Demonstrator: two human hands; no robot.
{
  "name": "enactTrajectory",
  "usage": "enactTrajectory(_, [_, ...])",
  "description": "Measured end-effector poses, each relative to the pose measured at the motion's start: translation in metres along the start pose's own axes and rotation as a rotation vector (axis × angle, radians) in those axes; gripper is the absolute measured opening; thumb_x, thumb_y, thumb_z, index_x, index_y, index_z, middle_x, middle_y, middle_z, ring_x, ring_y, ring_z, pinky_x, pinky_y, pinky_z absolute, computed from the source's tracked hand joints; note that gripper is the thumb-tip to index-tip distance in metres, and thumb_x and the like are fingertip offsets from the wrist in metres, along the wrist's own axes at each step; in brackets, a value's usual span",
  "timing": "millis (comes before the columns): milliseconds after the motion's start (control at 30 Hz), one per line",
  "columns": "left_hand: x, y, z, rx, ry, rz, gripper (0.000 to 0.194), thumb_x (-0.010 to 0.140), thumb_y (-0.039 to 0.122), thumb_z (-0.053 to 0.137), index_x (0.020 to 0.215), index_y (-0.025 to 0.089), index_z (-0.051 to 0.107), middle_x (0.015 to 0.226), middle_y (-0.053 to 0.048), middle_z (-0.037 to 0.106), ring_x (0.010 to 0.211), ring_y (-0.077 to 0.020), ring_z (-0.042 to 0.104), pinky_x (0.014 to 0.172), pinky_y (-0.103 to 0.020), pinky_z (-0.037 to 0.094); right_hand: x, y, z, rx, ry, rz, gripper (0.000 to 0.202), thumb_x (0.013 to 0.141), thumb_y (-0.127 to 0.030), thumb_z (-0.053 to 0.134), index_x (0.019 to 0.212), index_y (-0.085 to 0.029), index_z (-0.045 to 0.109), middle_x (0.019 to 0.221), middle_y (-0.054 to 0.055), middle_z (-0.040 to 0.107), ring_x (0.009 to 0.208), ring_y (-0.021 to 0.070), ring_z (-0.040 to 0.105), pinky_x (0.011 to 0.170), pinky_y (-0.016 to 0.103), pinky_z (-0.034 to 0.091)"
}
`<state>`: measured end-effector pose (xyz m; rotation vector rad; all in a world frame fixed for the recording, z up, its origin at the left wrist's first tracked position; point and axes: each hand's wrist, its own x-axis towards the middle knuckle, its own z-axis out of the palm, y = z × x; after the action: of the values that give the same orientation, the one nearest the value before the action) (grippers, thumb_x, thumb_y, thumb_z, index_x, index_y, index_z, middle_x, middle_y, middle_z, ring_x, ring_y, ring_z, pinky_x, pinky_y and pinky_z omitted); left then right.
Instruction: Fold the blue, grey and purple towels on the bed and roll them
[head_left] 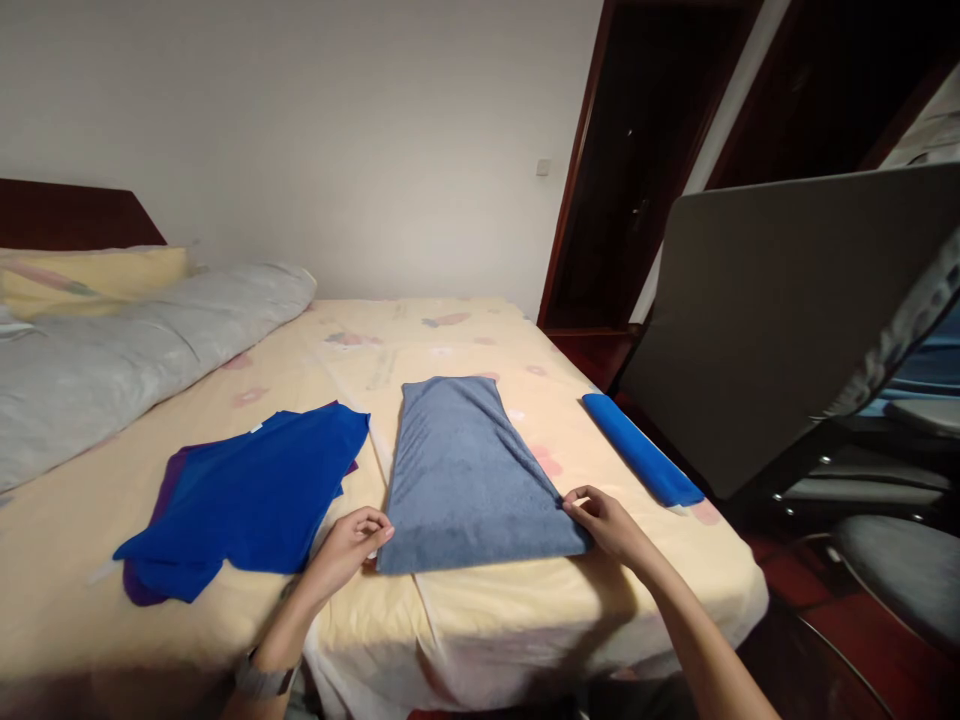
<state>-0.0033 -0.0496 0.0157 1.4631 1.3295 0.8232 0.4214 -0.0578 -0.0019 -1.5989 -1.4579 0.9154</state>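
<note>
A grey-blue towel (pixel 465 470) lies spread lengthwise on the bed, narrower at its far end, with a straight band along its near edge. My left hand (pixel 354 540) is closed at the towel's near left edge, thumb and fingers pinched on it. On the opposite side, my right hand (pixel 606 520) pinches the right edge a little above the near corner. To the left lies a loose pile of bright blue cloths (pixel 255 500) with purple cloth showing underneath. A rolled or folded blue cloth (pixel 637 450) rests near the bed's right edge.
The bed (pixel 427 340) has a yellow patterned sheet. A grey quilt (pixel 150 340) and a yellow pillow (pixel 112 275) are at the left. Beyond the right edge stand a large dark panel (pixel 772 310) and a round stool (pixel 900 570). A dark door (pixel 645 150) is behind.
</note>
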Motion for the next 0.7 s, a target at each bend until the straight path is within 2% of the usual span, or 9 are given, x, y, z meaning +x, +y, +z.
enactTrajectory(100, [-0.002, -0.004, 0.001, 0.084, -0.028, -0.004, 0.035, 0.075, 0.053, 0.065, 0.082, 0.019, 0.061, 0.069, 0.002, 0.057, 0.054, -0.0136, 0.056, 0.05, -0.024, 0.041, -0.005, 0.003, 0.003, -0.118, -0.008, -0.012, 0.023, 0.08, -0.043, 0.061, 0.086, -0.021, 0.062, 0.072, 0.002, 0.067, 0.066, 0.0187, 0.06, 0.06, 0.027, 0.04])
enactTrajectory(167, [-0.004, -0.004, 0.0, 0.216, 0.016, 0.047, 0.03, 0.077, 0.05, 0.064, 0.082, 0.02, 0.063, 0.072, 0.0, 0.061, 0.058, -0.0163, 0.059, 0.054, -0.026, 0.045, -0.007, 0.001, 0.005, -0.22, -0.009, -0.007, 0.016, 0.081, -0.038, 0.061, 0.083, -0.022, 0.062, 0.077, 0.003, 0.069, 0.071, 0.0206, 0.063, 0.064, 0.028, 0.042])
enactTrajectory(233, [-0.007, 0.0, -0.003, 0.373, 0.107, 0.186, 0.022, 0.079, 0.043, 0.064, 0.083, 0.022, 0.067, 0.083, -0.004, 0.067, 0.075, -0.0207, 0.064, 0.069, -0.029, 0.049, -0.01, -0.006, 0.003, -0.328, 0.043, -0.038, 0.013, 0.082, -0.035, 0.062, 0.081, -0.023, 0.063, 0.08, 0.005, 0.068, 0.074, 0.0223, 0.063, 0.066, 0.03, 0.044])
enactTrajectory(300, [-0.012, 0.006, -0.008, 0.485, 0.201, 0.337, 0.016, 0.083, 0.037, 0.062, 0.083, 0.023, 0.069, 0.093, -0.007, 0.069, 0.09, -0.0236, 0.064, 0.084, -0.031, 0.048, -0.015, -0.017, -0.001, -0.38, 0.087, -0.153, 0.011, 0.083, -0.034, 0.061, 0.083, -0.023, 0.064, 0.087, 0.007, 0.067, 0.079, 0.0233, 0.062, 0.071, 0.032, 0.045])
enactTrajectory(367, [-0.019, 0.014, -0.011, 0.541, 0.25, 0.444, 0.017, 0.087, 0.034, 0.058, 0.082, 0.023, 0.069, 0.095, -0.007, 0.069, 0.096, -0.0242, 0.063, 0.09, -0.032, 0.047, -0.022, -0.028, -0.007, -0.352, 0.019, -0.295, 0.012, 0.086, -0.029, 0.056, 0.089, -0.023, 0.066, 0.099, 0.009, 0.064, 0.087, 0.0234, 0.061, 0.077, 0.032, 0.047])
enactTrajectory(433, [-0.027, 0.018, -0.011, 0.579, 0.202, 0.5, 0.015, 0.087, 0.033, 0.059, 0.086, 0.024, 0.071, 0.098, -0.008, 0.069, 0.101, -0.0248, 0.062, 0.093, -0.033, 0.046, -0.03, -0.035, -0.01, -0.311, -0.167, -0.385, 0.019, 0.083, -0.021, 0.056, 0.099, -0.024, 0.066, 0.109, 0.008, 0.061, 0.098, 0.0237, 0.059, 0.086, 0.032, 0.047])
enactTrajectory(533, [-0.035, 0.016, -0.008, 0.628, 0.0, 0.462, 0.021, 0.076, 0.035, 0.072, 0.096, 0.029, 0.074, 0.113, -0.007, 0.07, 0.111, -0.0289, 0.06, 0.1, -0.038, 0.045, -0.037, -0.033, -0.011, -0.304, -0.371, -0.4, 0.046, 0.069, -0.009, 0.06, 0.111, -0.025, 0.064, 0.12, 0.007, 0.057, 0.114, 0.0253, 0.053, 0.098, 0.032, 0.043])
enactTrajectory(600, [-0.034, 0.011, -0.006, 0.642, -0.092, 0.411, 0.029, 0.07, 0.031, 0.075, 0.099, 0.032, 0.075, 0.119, -0.005, 0.069, 0.115, -0.0301, 0.059, 0.102, -0.039, 0.045, -0.038, -0.028, -0.009, -0.311, -0.373, -0.371, 0.055, 0.064, -0.006, 0.058, 0.115, -0.025, 0.062, 0.123, 0.007, 0.056, 0.116, 0.0257, 0.052, 0.099, 0.032, 0.043])
enactTrajectory(700, [-0.029, 0.002, -0.007, 0.628, -0.107, 0.397, 0.038, 0.068, 0.015, 0.065, 0.101, 0.03, 0.074, 0.118, -0.004, 0.07, 0.113, -0.0273, 0.061, 0.1, -0.035, 0.046, -0.033, -0.023, -0.008, -0.298, -0.32, -0.347, 0.052, 0.063, -0.005, 0.054, 0.11, -0.023, 0.064, 0.118, 0.007, 0.058, 0.11, 0.0246, 0.056, 0.095, 0.032, 0.045])
